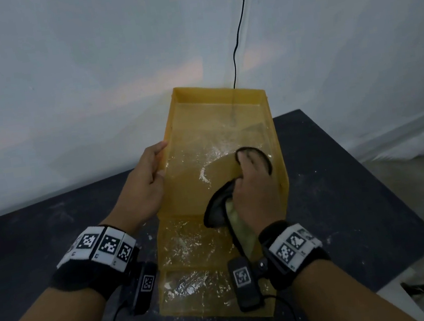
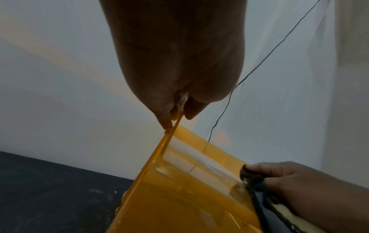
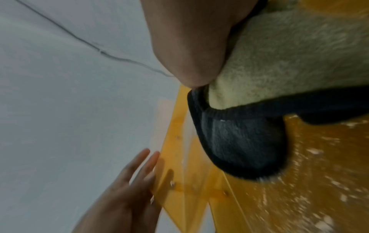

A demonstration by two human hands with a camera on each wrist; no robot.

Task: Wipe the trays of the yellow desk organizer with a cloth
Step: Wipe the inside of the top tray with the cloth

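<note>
1. Behind the dark table (image 1: 53,235) stands a pale wall (image 1: 85,69); a thin black cable (image 1: 239,27) hangs down it to the organizer's far edge.
2. Risk: the yellow organizer (image 1: 225,104) is light, stepped and tall. If I push the cloth (image 1: 216,211) hard toward the wall, I judge that the stack could slide or tip.
3. Risk: white flakes (image 1: 203,177) lie on the trays. A fast stroke may scatter them onto the table.
4. Risk: the cloth hangs over the top tray's front lip and may snag there.
5. My left hand (image 1: 146,185) braces the top tray's left wall, fingers straight outside, thumb inside.
6. My right hand (image 1: 256,189) grips the bunched cloth and presses it on the top tray's floor.
7. The organizer lies between my hands, lower trays under my wrists.
</note>
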